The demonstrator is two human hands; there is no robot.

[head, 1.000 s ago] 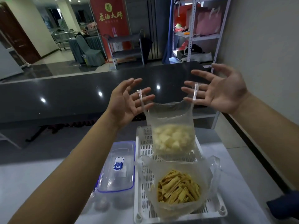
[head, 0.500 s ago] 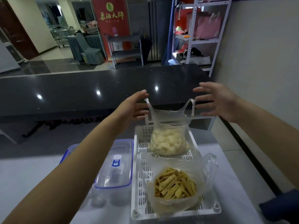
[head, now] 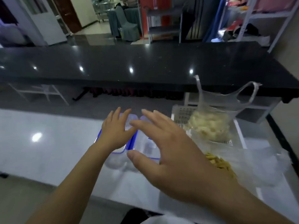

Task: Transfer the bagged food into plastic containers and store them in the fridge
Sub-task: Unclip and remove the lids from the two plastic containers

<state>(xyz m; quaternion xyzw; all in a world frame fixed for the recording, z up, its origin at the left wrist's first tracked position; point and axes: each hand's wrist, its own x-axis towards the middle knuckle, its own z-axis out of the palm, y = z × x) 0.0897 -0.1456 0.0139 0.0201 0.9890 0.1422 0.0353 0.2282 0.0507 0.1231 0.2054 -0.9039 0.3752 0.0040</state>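
Note:
Two clear plastic containers with blue-rimmed lids [head: 144, 147] stand side by side on the white table. My left hand [head: 115, 131] lies spread over the left lid, fingers apart. My right hand [head: 168, 152] hovers open above the right lid, holding nothing. To the right, a white slotted tray [head: 181, 113] carries a clear bag of pale food chunks [head: 210, 125], its handles standing up on their own. Nearer me, a second clear bag of yellow strips [head: 221, 164] is partly hidden behind my right wrist.
The white table [head: 53, 143] stretches left of the containers. A long black counter [head: 129, 65] runs across behind it. Metal shelving [head: 252, 18] stands at the back right, and a white fridge-like cabinet [head: 47, 25] at the back left.
Both hands let go of the pale-food bag's handles and moved down and left onto the containers. The bag now rests in the tray. The view swung left.

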